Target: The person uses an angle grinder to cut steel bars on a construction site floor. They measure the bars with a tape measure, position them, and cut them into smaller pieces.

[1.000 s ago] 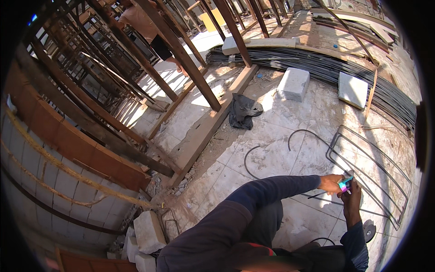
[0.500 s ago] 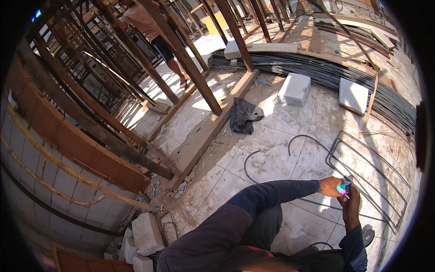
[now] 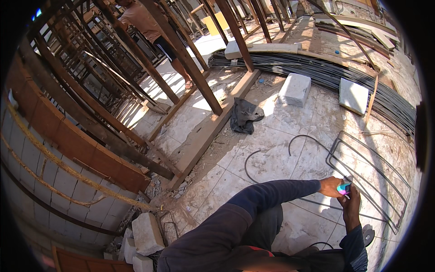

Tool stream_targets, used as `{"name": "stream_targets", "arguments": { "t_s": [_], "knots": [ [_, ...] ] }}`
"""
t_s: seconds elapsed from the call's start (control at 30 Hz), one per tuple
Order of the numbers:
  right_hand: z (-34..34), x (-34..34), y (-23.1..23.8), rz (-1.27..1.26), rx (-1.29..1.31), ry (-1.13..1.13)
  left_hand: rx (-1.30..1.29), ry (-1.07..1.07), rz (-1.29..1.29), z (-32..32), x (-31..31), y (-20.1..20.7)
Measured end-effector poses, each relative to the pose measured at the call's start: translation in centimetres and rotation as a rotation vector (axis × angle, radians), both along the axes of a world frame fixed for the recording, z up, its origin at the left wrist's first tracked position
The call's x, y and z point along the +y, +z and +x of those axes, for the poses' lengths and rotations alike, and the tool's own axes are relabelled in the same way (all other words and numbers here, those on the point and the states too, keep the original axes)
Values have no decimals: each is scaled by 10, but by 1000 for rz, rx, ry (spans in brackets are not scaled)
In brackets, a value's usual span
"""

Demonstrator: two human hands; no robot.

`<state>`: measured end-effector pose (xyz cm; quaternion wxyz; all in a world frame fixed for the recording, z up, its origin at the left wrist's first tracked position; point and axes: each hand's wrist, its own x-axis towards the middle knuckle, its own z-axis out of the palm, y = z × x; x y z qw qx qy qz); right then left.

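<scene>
My left hand (image 3: 330, 186) reaches across from the left and is closed round a small teal-and-purple object (image 3: 343, 188) whose kind I cannot make out. Coming up from the lower right, my right hand (image 3: 351, 205) has its fingers closed on the same object, right against the left. Both hands are over the left side of a bent steel rebar frame (image 3: 369, 202) lying on the tiles. Beside my right wrist is a round disc (image 3: 368, 236), partly hidden by the sleeve. Curved thin rods (image 3: 247, 170) lie left of the hands.
A black plastic bag (image 3: 244, 115) lies beside a long timber (image 3: 204, 144). Pale blocks (image 3: 295, 89) stand near a bundle of rebar (image 3: 326, 70). Wooden posts (image 3: 186, 54) fill the far left, where another person (image 3: 144, 25) stands. More blocks (image 3: 147, 233) sit at lower left.
The other person at the far left has shifted a foot slightly to the right. My hands stay nearly in place, still together on the small object.
</scene>
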<state>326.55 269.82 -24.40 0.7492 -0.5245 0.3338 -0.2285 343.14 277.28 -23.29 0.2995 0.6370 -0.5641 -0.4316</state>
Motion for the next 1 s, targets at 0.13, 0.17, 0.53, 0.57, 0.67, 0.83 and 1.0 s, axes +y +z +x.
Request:
{"name": "stream_targets", "arguments": {
  "t_s": [0.13,0.17,0.53,0.57,0.67,0.83,1.0],
  "knots": [
    [1,2,1,29,-12,-20,-27,16,-1,0,1,0],
    [1,2,1,39,-12,-32,-26,10,-2,-1,1,1],
    [1,8,13,75,-2,-24,-77,32,-53,-1,-2,-16],
    [1,9,13,88,-2,-31,-84,31,-47,-1,-2,-18],
    [-3,6,11,93,-26,-46,-59,3,5,-3,-4,-6],
    [-1,1,-11,-82,25,-35,-63,-64,20,5,5,9],
    [7,-2,0,143,46,-46,-184,-117,-53,10,-4,-7]
  ]
}}
